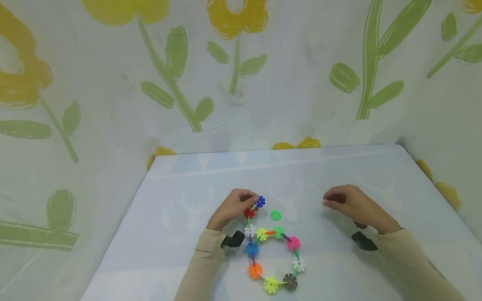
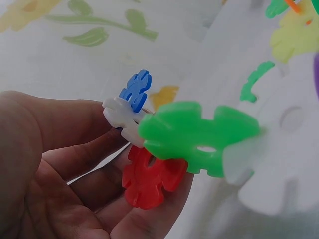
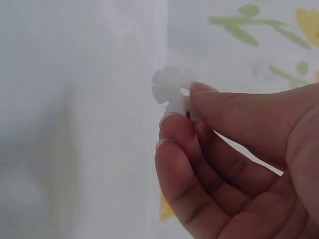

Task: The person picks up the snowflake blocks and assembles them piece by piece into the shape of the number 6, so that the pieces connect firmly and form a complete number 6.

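Observation:
My left hand (image 1: 234, 205) pinches a white notched snowflake disc (image 2: 118, 113) between thumb and forefinger. A blue disc (image 2: 135, 90) is slotted into its far end, and a red disc (image 2: 149, 177) joins below, against the fingers. From the red one, a green disc (image 2: 199, 134) links on to a larger white disc (image 2: 279, 129) of the chain. This chain runs down to a ring of colourful linked discs (image 1: 255, 271) on the table. Off to the right, my right hand (image 1: 354, 205) holds a loose white snowflake disc (image 3: 172, 82) by its edge with thumb and fingertips, apart from the chain.
One loose green disc (image 1: 276, 215) lies on the table just beyond the ring. A dark brown disc (image 1: 360, 225) lies beneath the right wrist. The pale table (image 1: 180, 175) ends at a flower-printed cloth (image 1: 286, 83) behind and at both sides.

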Action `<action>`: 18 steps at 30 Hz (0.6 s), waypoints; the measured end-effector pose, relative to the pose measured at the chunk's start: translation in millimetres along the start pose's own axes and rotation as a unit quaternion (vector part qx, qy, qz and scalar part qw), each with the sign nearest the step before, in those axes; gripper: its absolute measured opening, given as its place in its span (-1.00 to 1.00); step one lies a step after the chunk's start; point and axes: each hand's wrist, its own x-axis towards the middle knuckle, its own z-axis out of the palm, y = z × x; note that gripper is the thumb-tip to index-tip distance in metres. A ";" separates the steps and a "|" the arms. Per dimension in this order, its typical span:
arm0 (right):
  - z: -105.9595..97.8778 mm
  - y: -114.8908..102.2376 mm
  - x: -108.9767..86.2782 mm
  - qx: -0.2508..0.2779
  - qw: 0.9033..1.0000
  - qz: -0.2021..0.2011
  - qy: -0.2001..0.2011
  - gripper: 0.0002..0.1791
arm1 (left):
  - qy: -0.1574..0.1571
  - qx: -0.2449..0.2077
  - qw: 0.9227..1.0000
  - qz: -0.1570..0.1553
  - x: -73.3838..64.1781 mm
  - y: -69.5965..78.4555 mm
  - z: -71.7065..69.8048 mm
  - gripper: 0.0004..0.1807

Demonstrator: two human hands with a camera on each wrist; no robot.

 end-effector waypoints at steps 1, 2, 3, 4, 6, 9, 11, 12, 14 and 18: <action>0.9 -3.7 3.7 0.006 1.000 -0.002 0.003 -0.88 | 0.000 0.000 1.000 0.000 -0.2 -0.1 0.1 -0.66; 1.8 -6.9 7.3 0.017 1.000 -0.006 0.005 -0.88 | 0.000 0.001 1.000 0.000 -0.4 0.0 0.2 -0.66; 2.8 -10.2 10.8 0.025 1.000 -0.008 0.007 -0.87 | 0.000 0.001 1.000 -0.001 -0.6 0.1 0.2 -0.66; 3.8 -14.1 14.5 0.032 0.999 -0.011 0.008 -0.88 | 0.000 0.001 1.000 0.000 -0.7 0.5 0.3 -0.66; 5.7 -21.9 21.9 0.046 0.999 -0.018 0.012 -0.89 | 0.001 0.001 1.000 -0.002 -0.7 0.9 0.5 -0.67; 8.6 -33.1 32.9 0.059 0.998 -0.027 0.018 -0.90 | 0.002 0.001 1.000 -0.005 -1.3 1.4 0.3 -0.68; 10.8 -40.2 40.1 0.065 0.997 -0.031 0.021 -0.91 | 0.005 0.001 1.000 -0.007 -1.6 1.3 0.1 -0.69; 12.0 -43.1 43.5 0.067 0.997 -0.034 0.022 -0.91 | 0.005 0.001 1.000 -0.006 -1.6 1.3 0.0 -0.69; 14.4 -49.1 49.3 0.069 0.997 -0.037 0.025 -0.93 | 0.006 0.003 1.000 -0.006 -1.8 1.3 -0.2 -0.69; 19.6 -60.4 58.2 0.070 0.996 -0.042 0.029 -0.94 | 0.007 0.005 1.000 -0.002 -1.3 1.1 -0.3 -0.69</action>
